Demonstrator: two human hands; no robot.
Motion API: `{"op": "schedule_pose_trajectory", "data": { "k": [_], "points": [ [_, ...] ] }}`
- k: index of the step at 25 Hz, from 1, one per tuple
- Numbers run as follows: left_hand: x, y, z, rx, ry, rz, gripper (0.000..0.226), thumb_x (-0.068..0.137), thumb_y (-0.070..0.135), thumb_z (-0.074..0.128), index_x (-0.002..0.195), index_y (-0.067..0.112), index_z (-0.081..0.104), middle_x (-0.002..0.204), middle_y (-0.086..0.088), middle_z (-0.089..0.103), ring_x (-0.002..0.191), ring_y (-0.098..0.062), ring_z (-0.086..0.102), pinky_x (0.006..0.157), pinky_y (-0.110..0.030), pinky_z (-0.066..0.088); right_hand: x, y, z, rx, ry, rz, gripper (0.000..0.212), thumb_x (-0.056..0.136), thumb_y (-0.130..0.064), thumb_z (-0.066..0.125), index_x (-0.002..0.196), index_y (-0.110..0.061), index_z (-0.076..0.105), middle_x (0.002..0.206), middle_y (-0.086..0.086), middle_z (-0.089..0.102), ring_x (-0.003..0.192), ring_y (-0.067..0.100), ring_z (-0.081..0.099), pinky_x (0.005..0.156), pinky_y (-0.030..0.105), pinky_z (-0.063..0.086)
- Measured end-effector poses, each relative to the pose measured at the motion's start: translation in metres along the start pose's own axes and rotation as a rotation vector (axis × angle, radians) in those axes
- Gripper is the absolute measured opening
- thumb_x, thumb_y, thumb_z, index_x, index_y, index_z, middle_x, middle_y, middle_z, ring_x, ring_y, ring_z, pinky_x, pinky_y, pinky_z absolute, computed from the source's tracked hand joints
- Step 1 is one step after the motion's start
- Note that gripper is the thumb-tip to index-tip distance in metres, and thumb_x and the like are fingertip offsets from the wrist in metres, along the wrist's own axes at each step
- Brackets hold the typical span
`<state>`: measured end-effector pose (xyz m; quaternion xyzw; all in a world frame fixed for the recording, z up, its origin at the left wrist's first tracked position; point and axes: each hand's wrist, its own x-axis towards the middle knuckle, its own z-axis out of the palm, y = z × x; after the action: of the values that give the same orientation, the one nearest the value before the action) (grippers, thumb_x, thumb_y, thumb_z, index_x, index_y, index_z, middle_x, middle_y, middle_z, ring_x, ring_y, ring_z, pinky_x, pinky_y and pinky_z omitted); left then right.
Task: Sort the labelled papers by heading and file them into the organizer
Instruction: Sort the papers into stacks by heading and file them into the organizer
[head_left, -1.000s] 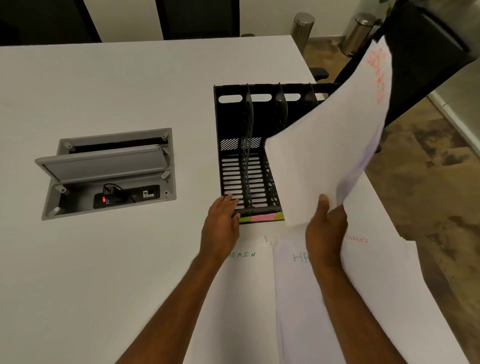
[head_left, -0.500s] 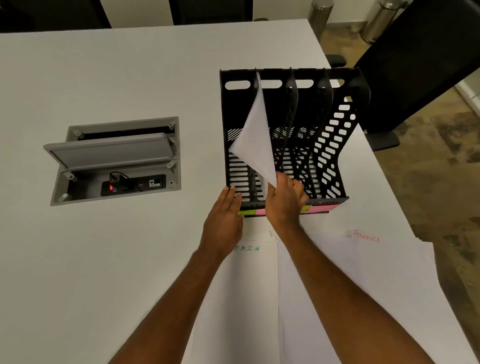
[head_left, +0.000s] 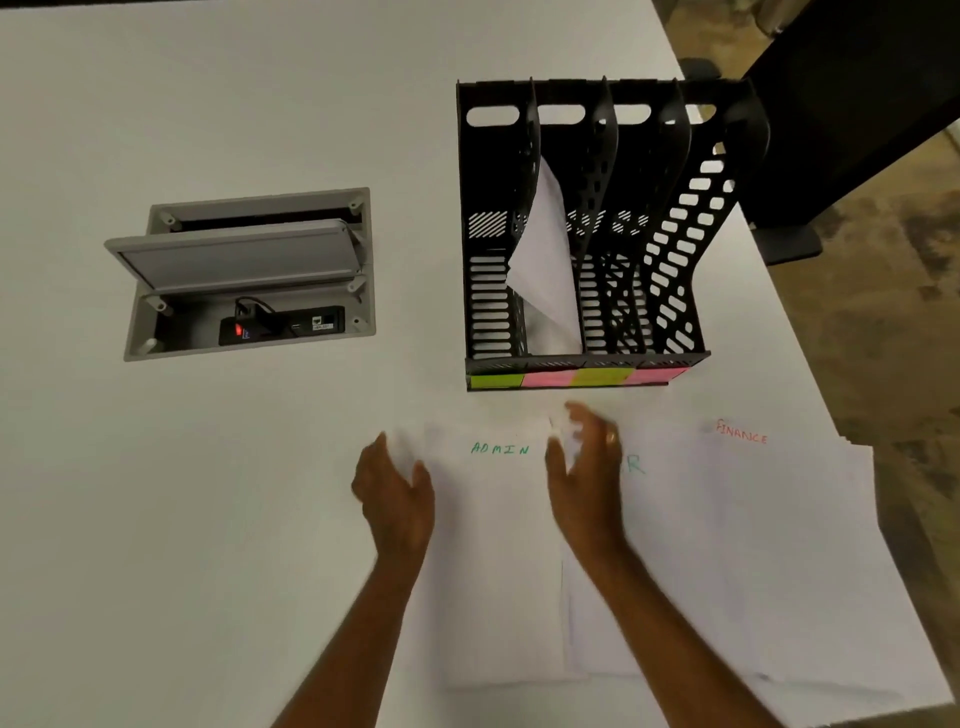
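Note:
A black slotted organizer (head_left: 691, 218) stands on the white table, with green and pink sticky labels along its front. A white sheet (head_left: 545, 260) curls inside its second slot from the left. In front of it lie three paper stacks: ADMIN (head_left: 498, 519), one partly covered by my right hand that shows an "R" (head_left: 670, 545), and FINANCE (head_left: 810, 519). My left hand (head_left: 395, 493) hovers at the ADMIN stack's left edge, fingers straight. My right hand (head_left: 584, 473) is blurred at that stack's right edge, fingers loosely spread, holding nothing.
A grey recessed power box (head_left: 244, 275) with its lid raised sits in the table to the left. A black chair (head_left: 857, 104) stands off the table's far right corner. The table edge runs diagonally on the right, close to the FINANCE stack.
My right hand put the sheet into the organizer's second slot, let go of it and pulled back. Both hands moved down to either side of the ADMIN stack.

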<state>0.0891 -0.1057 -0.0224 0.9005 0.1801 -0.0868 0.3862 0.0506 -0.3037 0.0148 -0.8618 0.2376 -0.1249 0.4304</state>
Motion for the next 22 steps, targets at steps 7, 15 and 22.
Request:
{"op": "schedule_pose_trajectory", "data": {
  "k": [7, 15, 22],
  "points": [
    [-0.057, -0.056, -0.012, -0.160, -0.315, -0.328, 0.063, 0.092, 0.031, 0.069, 0.145, 0.015, 0.040, 0.135, -0.008, 0.051, 0.118, -0.029, 0.056, 0.104, -0.045, 0.048, -0.156, 0.038, 0.027, -0.200, -0.330, 0.105, 0.046, 0.094, -0.019, 0.064, 0.138, -0.018, 0.051, 0.140, -0.001, 0.053, 0.132, 0.017, 0.047, 0.112, 0.031, 0.039],
    [-0.051, -0.047, -0.021, -0.263, -0.624, -0.237, 0.026, 0.099, 0.030, 0.059, 0.122, 0.018, 0.064, 0.112, -0.002, 0.069, 0.100, -0.024, 0.068, 0.080, -0.032, 0.053, -0.156, 0.034, 0.027, -0.217, -0.346, 0.112, 0.042, 0.096, -0.013, 0.060, 0.137, -0.019, 0.053, 0.138, 0.001, 0.056, 0.131, 0.018, 0.048, 0.112, 0.036, 0.041],
    [-0.013, -0.069, -0.088, -0.581, -0.626, -0.312, 0.037, 0.095, 0.014, 0.067, 0.131, 0.007, 0.063, 0.117, -0.010, 0.074, 0.104, -0.027, 0.072, 0.093, -0.045, 0.058, -0.122, 0.001, 0.019, 0.172, -0.036, 0.388, 0.052, 0.088, -0.034, 0.073, 0.134, -0.032, 0.048, 0.135, -0.005, 0.052, 0.120, 0.013, 0.054, 0.095, 0.027, 0.047]
  ]
}}
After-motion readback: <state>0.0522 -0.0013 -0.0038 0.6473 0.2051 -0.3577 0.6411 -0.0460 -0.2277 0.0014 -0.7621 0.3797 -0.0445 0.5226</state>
